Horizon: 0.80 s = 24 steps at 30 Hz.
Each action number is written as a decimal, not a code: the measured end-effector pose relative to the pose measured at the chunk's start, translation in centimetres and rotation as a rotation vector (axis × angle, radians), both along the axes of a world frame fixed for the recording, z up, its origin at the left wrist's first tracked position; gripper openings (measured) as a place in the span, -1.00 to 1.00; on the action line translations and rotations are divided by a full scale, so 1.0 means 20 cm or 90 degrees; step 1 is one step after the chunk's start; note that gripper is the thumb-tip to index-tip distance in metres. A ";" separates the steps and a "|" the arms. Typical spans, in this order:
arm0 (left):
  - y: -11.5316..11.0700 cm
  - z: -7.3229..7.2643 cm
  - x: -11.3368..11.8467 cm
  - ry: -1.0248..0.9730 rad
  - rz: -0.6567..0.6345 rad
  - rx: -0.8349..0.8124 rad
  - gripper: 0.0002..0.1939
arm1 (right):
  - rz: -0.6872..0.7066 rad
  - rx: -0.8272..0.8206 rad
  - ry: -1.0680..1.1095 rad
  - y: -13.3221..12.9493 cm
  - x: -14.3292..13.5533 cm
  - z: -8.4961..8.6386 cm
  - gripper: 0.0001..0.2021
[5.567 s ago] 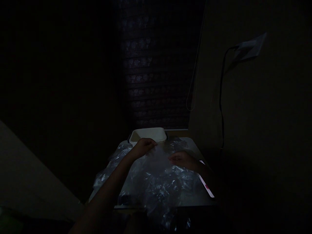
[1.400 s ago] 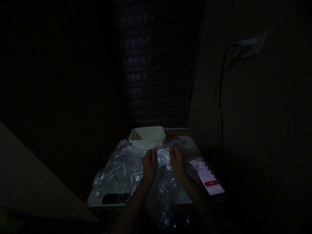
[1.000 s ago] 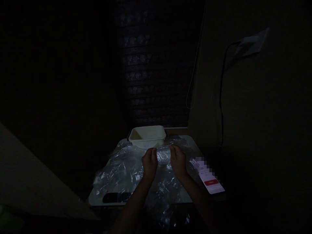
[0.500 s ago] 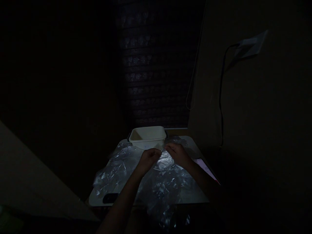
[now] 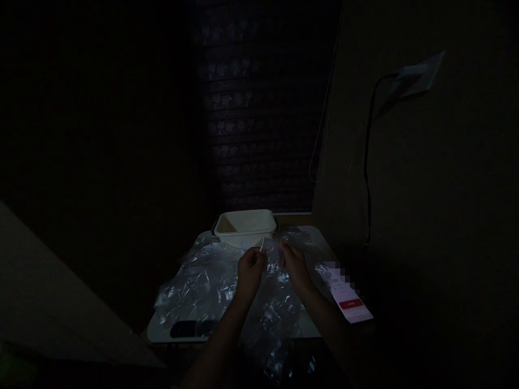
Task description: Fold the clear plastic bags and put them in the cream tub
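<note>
Clear plastic, thin and glinting in a very dark room, is up between your two bare hands: a small film piece [image 5: 272, 249] whose upper edge stands slightly above your fingertips. Your left hand [image 5: 249, 270] is curled, thumb against fingers, pinching the left side of that piece. Your right hand [image 5: 295, 265] is at its other side, fingers bent inward and close to the plastic; whether they grip it or only touch it, you cannot tell in this gloom. As far as can be judged, work on this one piece is partway: it is lifted and drawn out between your hands, not yet laid down or let go. Much more looks left to handle, for crumpled plastic film [image 5: 190, 292] lies loose below and to the left of your left hand, spreads under both wrists, and spills over the near edge of the white tabletop [image 5: 156, 332]. How many separate pieces that makes is too dim to say. Just beyond your left hand, and beyond the gap between both hands, is a cream rectangular tub [image 5: 245, 237] with dark handles at its sides. To the right of your right hand, beside the forearm, lies a lit smartphone [image 5: 352, 305] showing a red button. Nearer to you than your left hand, a dark oblong slot [image 5: 182, 328] shows at the tabletop's edge.
</note>
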<state>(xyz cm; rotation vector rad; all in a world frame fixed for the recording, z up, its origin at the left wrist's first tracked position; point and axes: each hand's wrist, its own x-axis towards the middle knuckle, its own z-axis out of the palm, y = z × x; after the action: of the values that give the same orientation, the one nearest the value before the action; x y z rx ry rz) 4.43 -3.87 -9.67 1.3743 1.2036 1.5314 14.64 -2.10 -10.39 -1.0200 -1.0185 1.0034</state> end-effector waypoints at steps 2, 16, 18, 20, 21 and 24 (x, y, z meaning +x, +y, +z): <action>0.00 -0.01 0.00 0.006 -0.007 0.001 -0.86 | -0.030 0.050 -0.057 0.00 0.00 0.02 -0.69; 0.01 0.03 0.01 0.200 0.129 0.095 -0.74 | -0.047 0.122 -0.257 -0.02 -0.02 0.03 -0.68; 0.01 0.02 0.01 0.224 0.145 0.102 -0.75 | -0.065 0.138 -0.287 -0.02 -0.02 0.01 -0.69; 0.01 0.02 0.01 0.245 0.159 0.105 -0.76 | -0.081 0.154 -0.314 -0.01 -0.02 0.00 -0.69; 0.01 0.02 0.01 0.254 0.163 0.107 -0.76 | -0.084 0.161 -0.325 -0.01 -0.02 0.00 -0.69; 0.01 0.02 0.01 0.268 0.167 0.115 -0.77 | -0.085 0.169 -0.348 0.00 -0.02 -0.01 -0.70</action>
<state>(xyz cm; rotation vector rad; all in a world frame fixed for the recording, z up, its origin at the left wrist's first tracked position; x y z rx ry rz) 4.56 -3.69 -9.35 1.7778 1.5824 1.6081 14.22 -2.16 -10.54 -1.1458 -1.4639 0.4641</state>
